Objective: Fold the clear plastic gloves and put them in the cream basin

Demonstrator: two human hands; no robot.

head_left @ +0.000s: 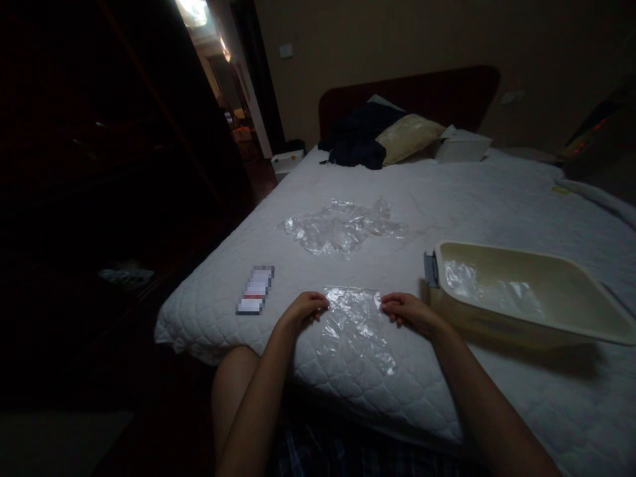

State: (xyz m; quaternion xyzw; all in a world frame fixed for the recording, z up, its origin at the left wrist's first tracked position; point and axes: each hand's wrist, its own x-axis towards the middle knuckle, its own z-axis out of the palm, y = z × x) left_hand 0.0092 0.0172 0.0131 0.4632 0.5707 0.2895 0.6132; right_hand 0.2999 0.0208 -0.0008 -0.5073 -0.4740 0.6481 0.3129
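A clear plastic bag lies spread over the near edge of the bed, its straight top edge turned away from me. My left hand pinches its upper left side between thumb and fingers. At the upper right side my right hand grips the bag in the same way. Beyond both hands is a loose heap of crumpled clear plastic bags. Left of my left hand lies a phone, its screen blurred out.
A cream plastic bin with a grey latch stands to the right, with clear plastic inside. The bed has a white quilted cover. Near the headboard are dark clothing, a yellowish pillow and a white box.
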